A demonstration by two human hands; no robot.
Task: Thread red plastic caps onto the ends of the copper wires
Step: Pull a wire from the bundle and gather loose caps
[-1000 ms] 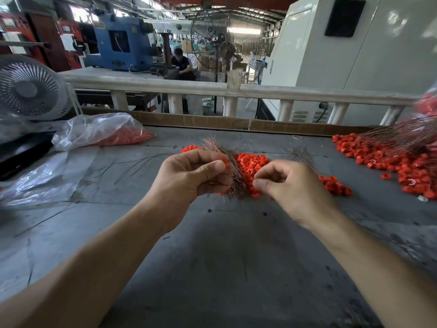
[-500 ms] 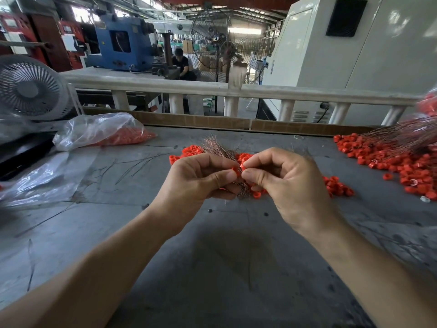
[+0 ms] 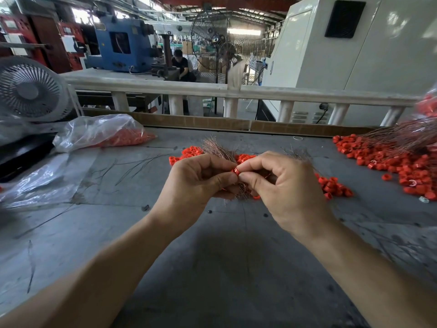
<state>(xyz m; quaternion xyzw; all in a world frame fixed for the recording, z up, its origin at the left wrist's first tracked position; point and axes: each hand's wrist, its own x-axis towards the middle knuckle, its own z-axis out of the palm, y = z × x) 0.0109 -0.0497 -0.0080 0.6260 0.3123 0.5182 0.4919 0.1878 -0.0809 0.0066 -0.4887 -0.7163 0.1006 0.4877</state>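
Red plastic cap (image 3: 235,171) sits pinched between the thumb and forefinger of the right hand (image 3: 286,190), above the grey desk (image 3: 212,268). The left hand (image 3: 196,183) curls its fingers round a bundle of copper wires (image 3: 216,147), thumb tip meeting the cap. Loose caps (image 3: 331,183) lie just behind.

Two hands are meeting over a grey counter (image 3: 220,268), the left hand (image 3: 196,183) covering most of a bundle of copper wires (image 3: 218,147) and the right hand (image 3: 281,185) hiding part of the red caps (image 3: 333,185) behind it. Whether a wire is passing through the pinched cap (image 3: 235,171) is too small to tell. At the right edge, a blurred red mass (image 3: 428,105) is being cut off.
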